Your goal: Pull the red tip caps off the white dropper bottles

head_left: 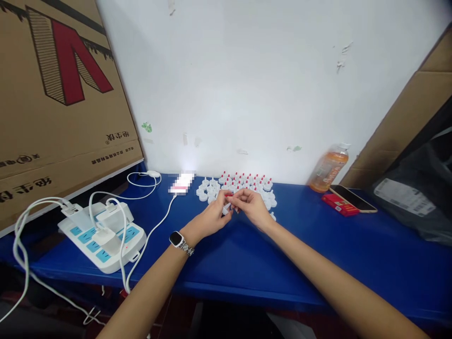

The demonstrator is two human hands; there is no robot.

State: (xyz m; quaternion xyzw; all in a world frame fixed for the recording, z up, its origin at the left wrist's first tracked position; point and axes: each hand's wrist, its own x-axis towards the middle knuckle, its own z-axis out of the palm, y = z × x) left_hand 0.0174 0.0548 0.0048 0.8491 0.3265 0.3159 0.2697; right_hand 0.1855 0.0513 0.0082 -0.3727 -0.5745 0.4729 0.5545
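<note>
Both my hands meet over the blue table (318,254), just in front of a cluster of several small white caps with red tips (247,181). My left hand (212,217), with a watch on its wrist, pinches a small white and red piece (228,197) between its fingertips. My right hand (251,206) has its fingers closed on the same small piece from the other side. Plain white caps (206,190) lie at the left of the cluster.
A white power strip (102,235) with plugged chargers and white cables sits at the left. A cardboard box (60,94) leans behind it. An orange bottle (328,168), a phone on a red box (348,200) and a dark bag (420,188) stand at the right.
</note>
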